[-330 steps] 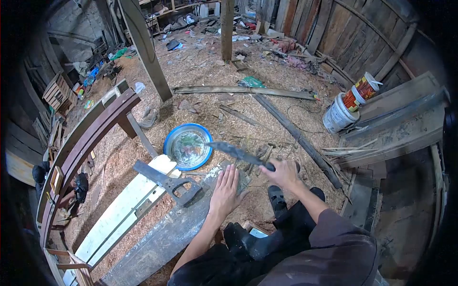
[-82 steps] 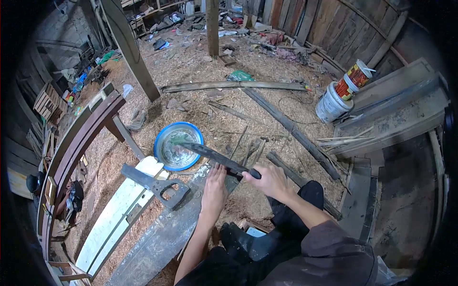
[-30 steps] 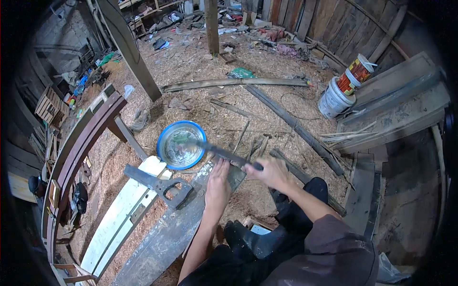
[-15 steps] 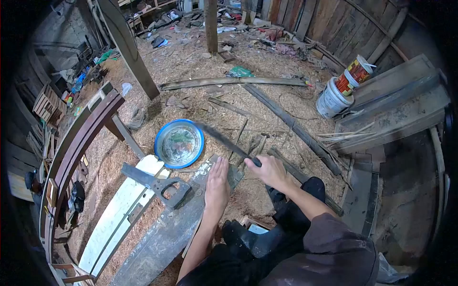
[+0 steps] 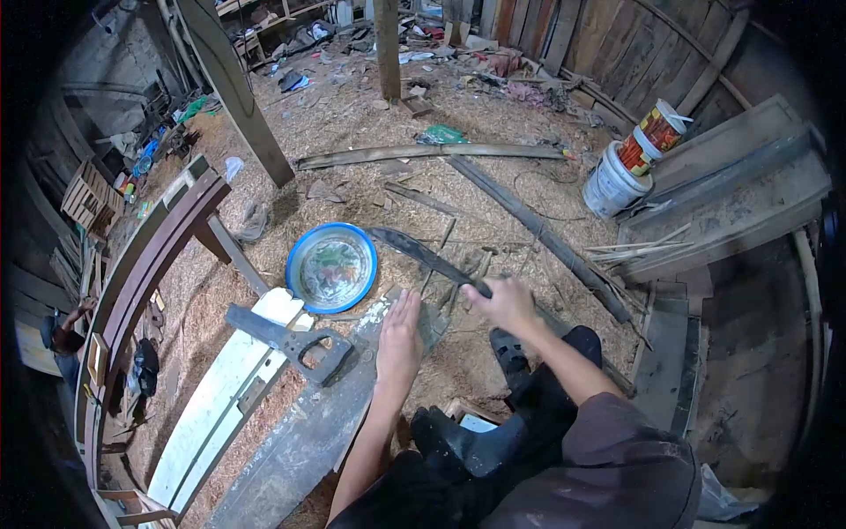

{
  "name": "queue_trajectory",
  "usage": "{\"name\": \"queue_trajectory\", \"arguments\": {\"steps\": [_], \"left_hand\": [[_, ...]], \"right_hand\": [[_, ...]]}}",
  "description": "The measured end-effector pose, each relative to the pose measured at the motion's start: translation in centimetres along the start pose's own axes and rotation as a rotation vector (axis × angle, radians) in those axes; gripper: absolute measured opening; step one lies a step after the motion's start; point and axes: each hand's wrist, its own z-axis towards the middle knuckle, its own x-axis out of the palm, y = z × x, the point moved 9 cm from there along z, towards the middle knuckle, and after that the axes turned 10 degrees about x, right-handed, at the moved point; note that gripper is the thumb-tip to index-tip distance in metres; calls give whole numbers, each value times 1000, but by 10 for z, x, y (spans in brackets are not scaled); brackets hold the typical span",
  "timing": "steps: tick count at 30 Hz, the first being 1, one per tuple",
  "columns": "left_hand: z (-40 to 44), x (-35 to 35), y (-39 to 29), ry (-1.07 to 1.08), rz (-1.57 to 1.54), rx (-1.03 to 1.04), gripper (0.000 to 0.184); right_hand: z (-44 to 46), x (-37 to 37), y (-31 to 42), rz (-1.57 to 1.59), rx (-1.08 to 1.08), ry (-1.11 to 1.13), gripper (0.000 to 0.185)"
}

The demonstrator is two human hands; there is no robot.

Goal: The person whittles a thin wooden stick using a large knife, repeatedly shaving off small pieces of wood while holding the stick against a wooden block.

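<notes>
The largest thing near the hands, a grey plank (image 5: pixel 300 450), runs beneath the fingers of the left hand (image 5: pixel 401 344), perhaps as a working surface. Left of those fingers, a white-painted board (image 5: pixel 216 388) lies alongside it. Just beyond the left fingertips stands a blue-rimmed basin (image 5: pixel 335 309), probably kept there for easy reach. Nearer the left fingers, a handsaw (image 5: pixel 280 338) lies across board and plank, apparently set aside. Ahead of the right fingers, a long knife (image 5: pixel 427 258) slants toward the basin, its tip just beside the rim. The right hand (image 5: pixel 507 307) curls its fingers round the handle, seemingly to control the blade. The left fingers lie straight and close together, likely bracing; whether anything thin is under them cannot be told.
</notes>
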Motion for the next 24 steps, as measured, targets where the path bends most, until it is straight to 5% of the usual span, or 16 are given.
{"name": "queue_trajectory", "arguments": {"steps": [4,6,12,15,18,21,22,24], "left_hand": [[6,-2,2,-44,-41,7,61],[8,-2,1,-35,-5,23,60],[10,-3,3,-65,-41,-4,61],[7,-1,2,-32,1,7,58],[5,-1,0,-17,18,7,55],[11,-1,-1,-50,25,16,54],[9,1,-2,-41,37,5,54],[7,1,-3,-28,30,10,54]], "right_hand": [[-20,14,-3,68,61,5,72],[-20,5,2,-179,-173,-57,72],[-16,6,3,53,64,-79,76],[-20,8,7,-30,-122,-76,82],[1,24,-22,-27,29,57,85],[6,25,-15,48,77,-164,80],[-6,33,-12,219,191,50,76],[-21,25,1,-3,7,6,72]]}}
